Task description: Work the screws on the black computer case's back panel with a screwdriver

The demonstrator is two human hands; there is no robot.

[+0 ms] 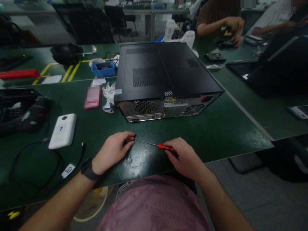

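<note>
My right hand (pixel 181 155) is closed around the red and black handle of a screwdriver (pixel 166 147). Its thin metal shaft points left, toward the fingertips of my left hand (pixel 117 146). Those fingers are curled in close to the screwdriver's tip; whatever they may pinch is too small to make out. Just beyond both hands, a black computer case (pixel 166 73) lies flat on the green table (pixel 149 163), its rear panel with vents and ports facing me.
Left of the case are a crumpled white glove (pixel 109 98), a pink item (pixel 93 97) and a blue bin (pixel 104 69). A white power bank (pixel 63 131) and black cables (pixel 59 157) lie nearer. Across the table, another person's hands (pixel 234 30) handle a dark part.
</note>
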